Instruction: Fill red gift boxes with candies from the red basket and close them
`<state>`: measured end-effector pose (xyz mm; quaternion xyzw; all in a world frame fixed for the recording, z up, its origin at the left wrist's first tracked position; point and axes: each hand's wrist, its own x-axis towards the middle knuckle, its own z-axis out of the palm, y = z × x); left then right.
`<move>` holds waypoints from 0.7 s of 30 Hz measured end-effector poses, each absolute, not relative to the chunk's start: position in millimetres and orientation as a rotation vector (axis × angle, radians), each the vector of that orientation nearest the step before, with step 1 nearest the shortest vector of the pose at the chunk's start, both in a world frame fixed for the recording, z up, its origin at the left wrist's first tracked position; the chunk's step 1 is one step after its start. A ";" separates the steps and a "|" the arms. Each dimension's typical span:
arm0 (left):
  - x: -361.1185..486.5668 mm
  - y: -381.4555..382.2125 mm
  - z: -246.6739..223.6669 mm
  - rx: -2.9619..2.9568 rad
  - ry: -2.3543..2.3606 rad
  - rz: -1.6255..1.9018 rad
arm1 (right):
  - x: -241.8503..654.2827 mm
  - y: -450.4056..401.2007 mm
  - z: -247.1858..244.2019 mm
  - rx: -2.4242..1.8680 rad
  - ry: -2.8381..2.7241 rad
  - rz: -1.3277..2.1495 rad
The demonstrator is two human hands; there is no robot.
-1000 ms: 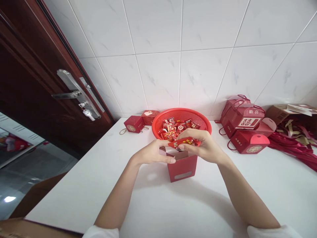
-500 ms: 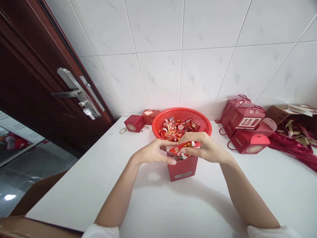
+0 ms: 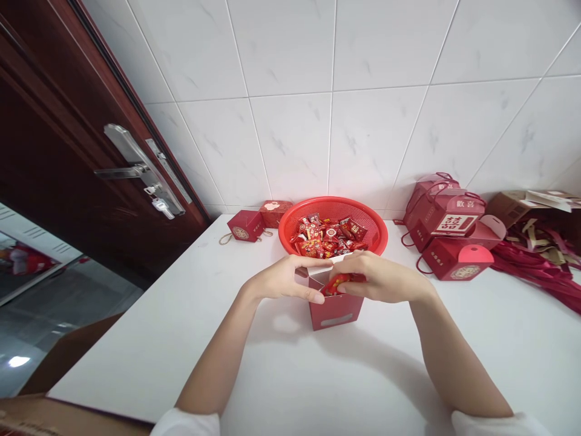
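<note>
A small red gift box stands upright on the white table, its top open. My left hand grips the box's left upper edge, thumb on the near side and fingers across the back. My right hand is at the box's mouth, its thumb and fingers closed on red candy packets that dip partly inside. The fingers hide part of the packets and the box's right rim. Just behind the box, a red plastic basket holds many wrapped candies.
Two small red boxes sit left of the basket. On the right stand stacked red boxes with cord handles, beside a cardboard box and dark red ribbons. A tiled wall closes the back; a dark door is at left.
My right hand has lowered the red candy packets further into the box mouth and tilted down. My left hand keeps its hold on the box, which has barely shifted.
</note>
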<state>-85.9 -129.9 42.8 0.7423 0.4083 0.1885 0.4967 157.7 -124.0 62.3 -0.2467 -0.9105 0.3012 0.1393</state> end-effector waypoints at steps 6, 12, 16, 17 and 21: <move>-86.3 -130.0 42.4 1.795 0.928 0.497 | 156.1 -135.4 69.3 -0.809 -2.638 0.846; -87.5 -129.1 41.9 1.766 0.947 0.496 | 156.3 -133.5 67.0 -0.740 -2.656 0.752; -88.3 -128.4 40.6 1.780 0.938 0.508 | 151.4 -133.6 63.9 -0.703 -2.754 0.726; -88.1 -128.3 40.4 1.778 0.934 0.514 | 151.2 -134.1 64.3 -0.707 -2.727 0.728; -87.1 -128.7 40.8 1.775 0.913 0.514 | 154.2 -134.6 67.8 -0.712 -2.630 0.774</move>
